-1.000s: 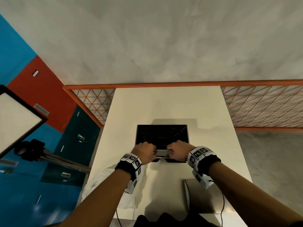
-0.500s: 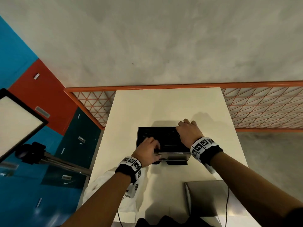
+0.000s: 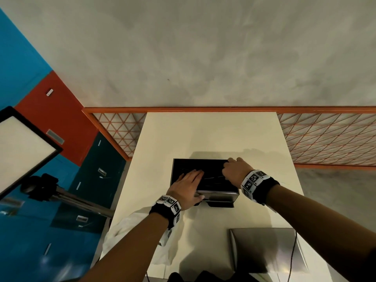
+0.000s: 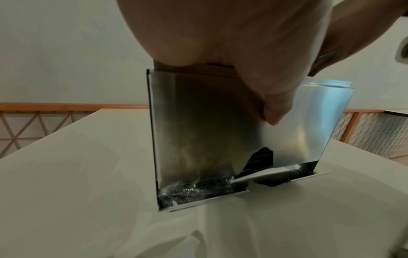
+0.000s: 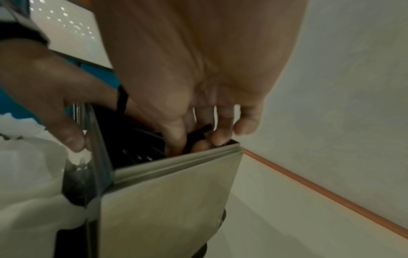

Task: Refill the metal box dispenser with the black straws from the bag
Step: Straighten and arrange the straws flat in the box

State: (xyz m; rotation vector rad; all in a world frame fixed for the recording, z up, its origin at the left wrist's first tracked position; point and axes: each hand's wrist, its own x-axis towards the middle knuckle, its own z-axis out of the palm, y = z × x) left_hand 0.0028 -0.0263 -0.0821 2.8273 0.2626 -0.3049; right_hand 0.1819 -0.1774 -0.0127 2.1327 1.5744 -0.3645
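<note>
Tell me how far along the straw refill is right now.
Done: black straws already lie in the open metal box dispenser, and the white bag lies flat on the table. In hand: the left hand rests flat on them; the right hand reaches in at the far right corner. Left: refit the lid.

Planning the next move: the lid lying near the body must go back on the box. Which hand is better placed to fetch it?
Right hand, probably: the lid lies on its side of the table, while the left hand lies flat on the straws, steadying the box.
</note>
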